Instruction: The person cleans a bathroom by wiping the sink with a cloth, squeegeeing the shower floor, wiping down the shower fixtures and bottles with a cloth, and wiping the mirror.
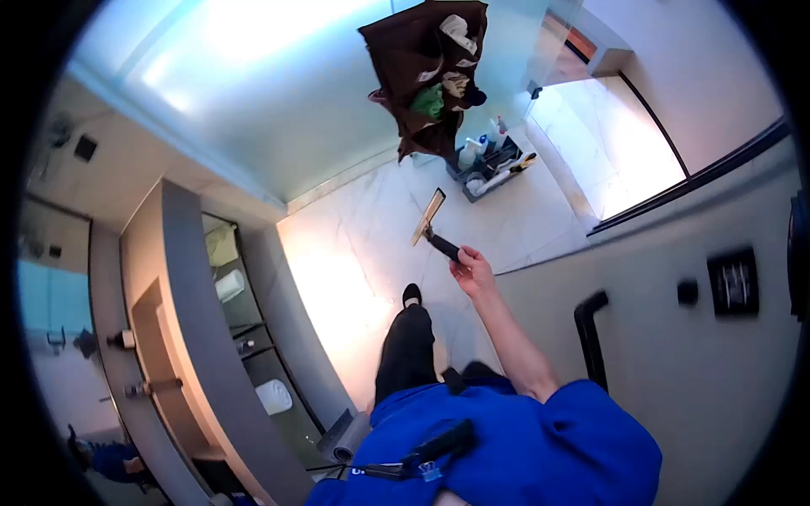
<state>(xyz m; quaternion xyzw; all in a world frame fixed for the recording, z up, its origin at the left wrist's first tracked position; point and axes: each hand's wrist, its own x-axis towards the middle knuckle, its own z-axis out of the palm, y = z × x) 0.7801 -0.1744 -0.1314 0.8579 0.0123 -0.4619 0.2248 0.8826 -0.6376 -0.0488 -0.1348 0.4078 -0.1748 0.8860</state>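
The right hand is hiding the handle end of the squeegee. The view's bottom edge is cutting off the blue shirt. The black wall panel is blurring illegibly.

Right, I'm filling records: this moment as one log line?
right hand: holds black-handled squeegee | squeegee: held above white veined floor | rectangular grey caddy: on floor

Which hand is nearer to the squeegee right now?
Right. The right hand is on the squeegee, gripping the end of its black handle, with the blade beyond the fingers. The left hand isn't in view, so its exact place can't be told.
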